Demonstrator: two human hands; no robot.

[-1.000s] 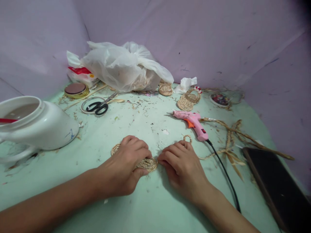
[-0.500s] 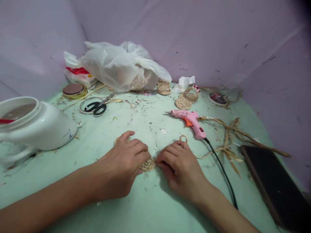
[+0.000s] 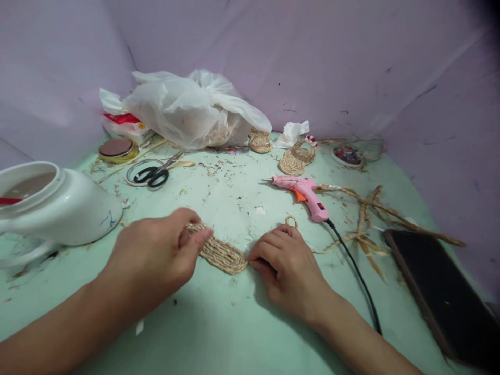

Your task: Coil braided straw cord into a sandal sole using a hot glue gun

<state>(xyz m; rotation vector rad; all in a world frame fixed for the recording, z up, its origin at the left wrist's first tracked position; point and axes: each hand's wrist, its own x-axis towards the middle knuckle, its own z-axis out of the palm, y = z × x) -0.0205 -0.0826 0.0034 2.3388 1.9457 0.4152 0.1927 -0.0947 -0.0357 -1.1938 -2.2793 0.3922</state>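
Observation:
A flat oval of coiled straw cord, shaped like a small sandal sole, lies slantwise on the green table. My left hand pinches its far left end between thumb and fingers. At the near right end, my right hand is closed with its fingertips on the cord that leaves the sole's edge. A small loop of this cord shows behind the right knuckles, and the cord runs on to the right. Beyond that hand rests a pink glue gun, its nozzle pointing left.
Black-handled scissors and a white pot stand left. At the back are a plastic bag, small straw sandals and a bead dish. Right lie braided straw, a black cable and a phone.
My left hand has slid left along the sole to its far end, uncovering most of the coil. The right hand has stayed at the near end. The view has shifted slightly.

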